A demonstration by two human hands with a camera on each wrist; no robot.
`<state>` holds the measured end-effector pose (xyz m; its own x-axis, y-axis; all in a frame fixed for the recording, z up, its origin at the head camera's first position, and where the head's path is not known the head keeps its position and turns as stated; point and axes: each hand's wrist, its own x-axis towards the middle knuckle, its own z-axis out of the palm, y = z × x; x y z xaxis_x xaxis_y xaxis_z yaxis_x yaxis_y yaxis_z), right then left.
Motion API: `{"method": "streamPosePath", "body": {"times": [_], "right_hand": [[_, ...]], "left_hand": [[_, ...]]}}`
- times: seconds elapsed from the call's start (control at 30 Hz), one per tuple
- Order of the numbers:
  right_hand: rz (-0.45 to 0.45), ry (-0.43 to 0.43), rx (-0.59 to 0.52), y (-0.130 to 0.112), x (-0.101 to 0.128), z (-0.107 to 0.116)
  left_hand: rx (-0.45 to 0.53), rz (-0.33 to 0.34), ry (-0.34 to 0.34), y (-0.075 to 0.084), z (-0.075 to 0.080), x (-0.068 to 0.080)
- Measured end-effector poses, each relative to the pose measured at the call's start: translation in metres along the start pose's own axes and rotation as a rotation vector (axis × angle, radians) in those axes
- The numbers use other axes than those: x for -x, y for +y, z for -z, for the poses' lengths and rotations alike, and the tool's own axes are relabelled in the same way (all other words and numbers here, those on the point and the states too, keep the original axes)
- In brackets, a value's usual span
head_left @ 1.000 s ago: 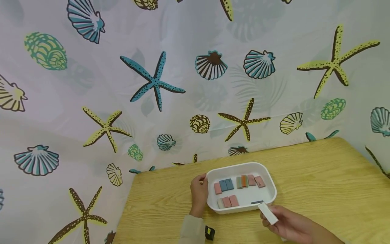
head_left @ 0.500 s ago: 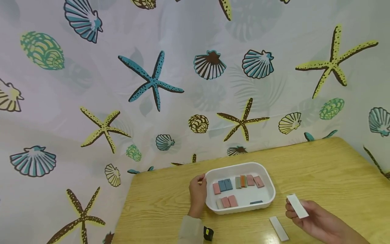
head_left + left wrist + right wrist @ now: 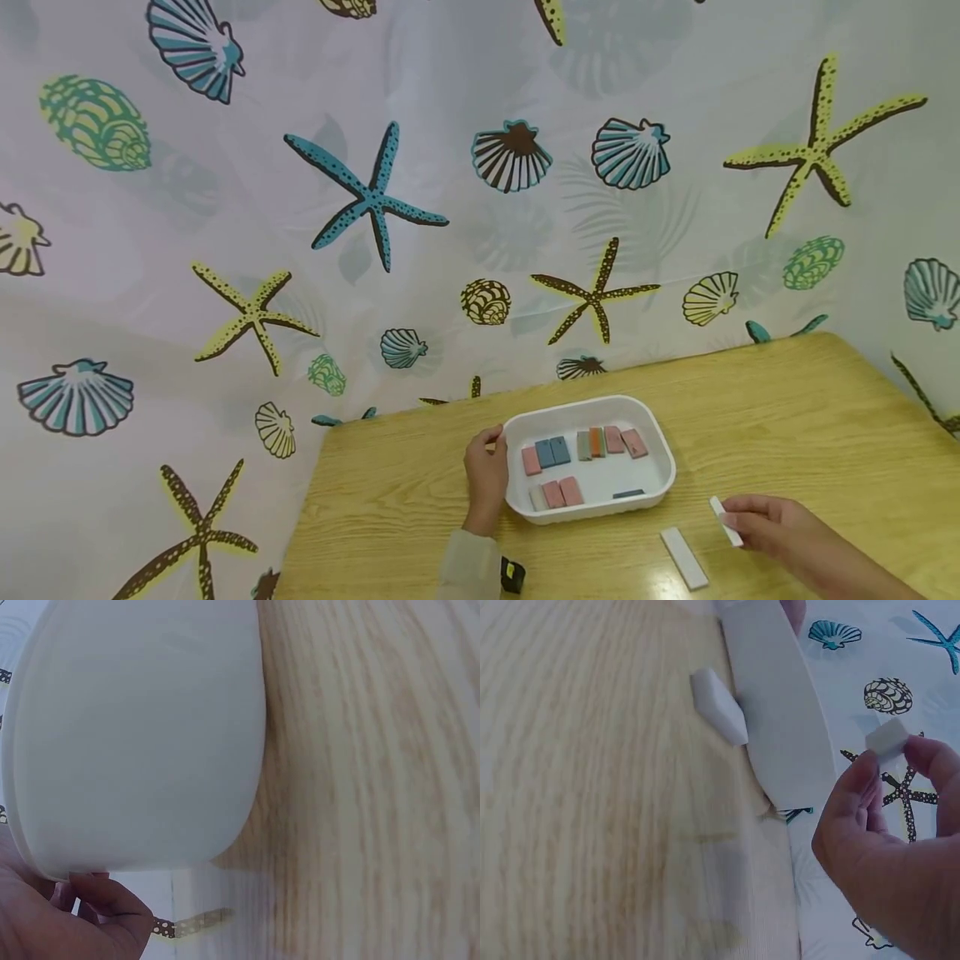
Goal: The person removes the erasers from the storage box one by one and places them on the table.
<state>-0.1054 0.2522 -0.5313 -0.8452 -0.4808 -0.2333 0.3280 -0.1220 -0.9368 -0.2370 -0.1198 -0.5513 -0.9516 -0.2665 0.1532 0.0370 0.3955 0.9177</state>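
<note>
A white tray [image 3: 135, 735] is filling the upper left, its smooth outer wall sitting on the wooden table [image 3: 375, 787], while the left hand [image 3: 67, 919] is touching its rim at the bottom left corner

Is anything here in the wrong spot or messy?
One white block lies alone on the table, outside the white tray where the coloured blocks sit in rows. The right hand pinches another white block. Nothing looks spilled or broken.
</note>
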Motion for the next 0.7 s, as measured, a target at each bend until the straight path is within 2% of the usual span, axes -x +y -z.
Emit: {"method": "streamPosePath", "body": {"times": [0.1,0.17,0.27,0.43,0.6,0.7], "right_hand": [[-0.042,0.168,0.294,0.005,0.001,-0.004],[-0.057,0.251,0.455,0.008,0.001,-0.007],[-0.084,0.344,0.604,0.011,0.000,-0.010],[-0.129,0.428,0.674,0.017,-0.006,-0.014],[-0.146,0.450,0.751,0.024,-0.011,-0.017],[-0.139,0.449,0.759,0.026,-0.012,-0.022]], "left_hand": [[0.001,-0.001,0.011,-0.001,0.000,-0.001],[0.001,-0.002,0.015,-0.001,0.000,-0.001],[-0.002,0.001,0.021,-0.001,0.000,-0.002],[-0.007,0.000,0.024,-0.001,0.000,-0.001],[0.007,0.001,0.016,0.000,0.000,0.001],[0.016,0.007,0.015,0.000,-0.001,0.001]]}}
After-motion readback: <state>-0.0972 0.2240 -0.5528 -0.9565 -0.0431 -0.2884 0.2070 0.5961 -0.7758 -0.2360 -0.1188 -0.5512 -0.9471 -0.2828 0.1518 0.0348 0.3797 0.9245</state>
